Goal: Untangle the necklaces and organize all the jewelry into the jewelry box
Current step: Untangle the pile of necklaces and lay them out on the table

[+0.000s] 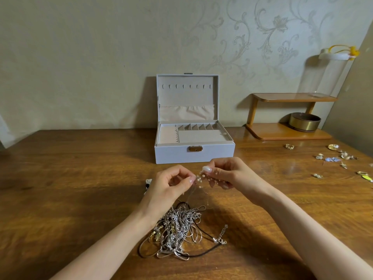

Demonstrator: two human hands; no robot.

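Where the table edge lies nearest the person, the tangle of necklaces rests in one heap: silver chains, dark cords and a clasp chain trailing to its right. Just above and beyond it, both hands are raised off the surface. The left hand pinches a beaded strand between thumb and forefinger. The right hand grasps the same strand, with the thumb on top and the fingers curled beneath. Fine threads run from the strand down into the tangle, so the strand is not yet free.

Hazards from this state:
- Pulling the hands apart or upward may tighten knots in the heap, because the threads are caught there.
- A sharp tug may snap the thin thread and scatter beads.
- Lifting higher may drag the whole heap along.

Beyond the hands stands the box, with its lid upright. The lid lining carries a row of hooks above a gathered pocket. The tray has ring slots at the left, a row of small cells along the back and a flat panel. No jewelry shows in any of them.

Loose pieces lie on the table well to the right. Farther back, a shelf holds a brass-coloured bowl; its contents cannot be made out from this angle.
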